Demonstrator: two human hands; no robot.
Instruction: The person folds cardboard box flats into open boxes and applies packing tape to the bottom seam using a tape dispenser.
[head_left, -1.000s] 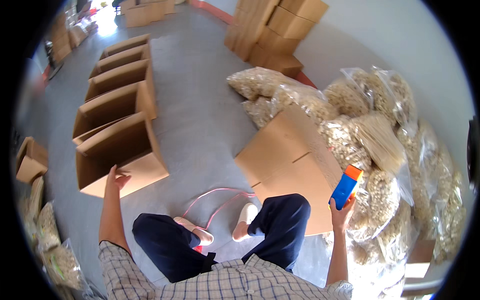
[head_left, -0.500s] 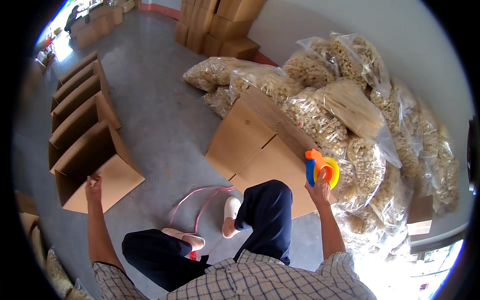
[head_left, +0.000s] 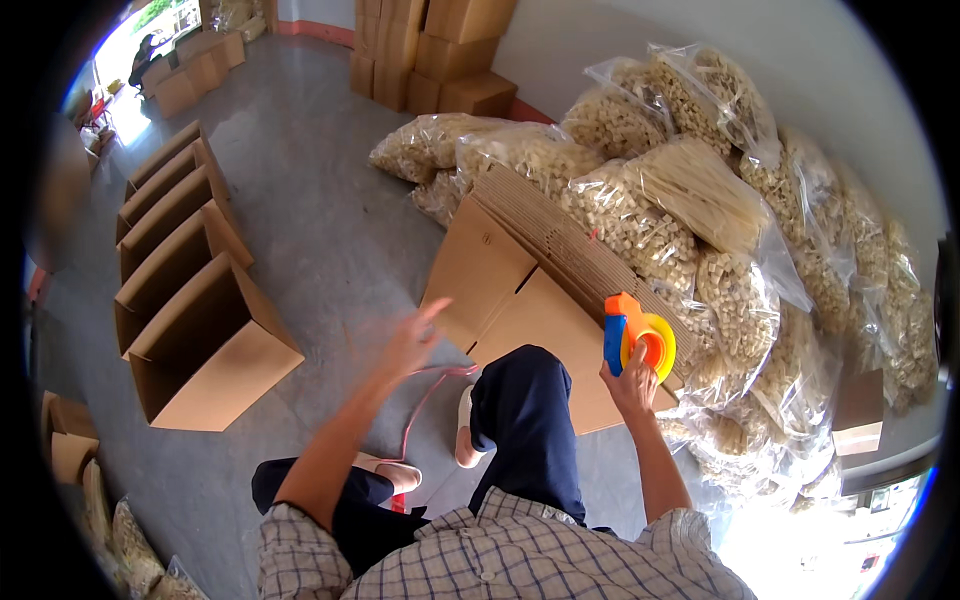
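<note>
My left hand (head_left: 408, 340) is in the air in front of the leaning cardboard sheets, blurred by motion. Its index finger stretches out and nothing shows in it. My right hand (head_left: 633, 385) grips an orange and blue tape dispenser (head_left: 618, 322) with a yellow-rimmed roll, held over the near right edge of the sheets. This stack of flattened cartons (head_left: 535, 330) leans on edge against filled plastic bags. On the left, apart from my hands, several open cartons (head_left: 230, 372) stand in a row with their mouths up.
Clear plastic bags of pale small pieces (head_left: 640, 225) are heaped along the right wall. Closed cartons (head_left: 455, 60) are stacked at the back wall. A pinkish-red strap (head_left: 408, 425) lies on the grey floor by my feet. More bags (head_left: 135, 545) lie at the lower left.
My left hand has let go of the nearest open carton's edge and swung right toward the cardboard stack. My right hand still holds the tape dispenser in nearly the same place.
</note>
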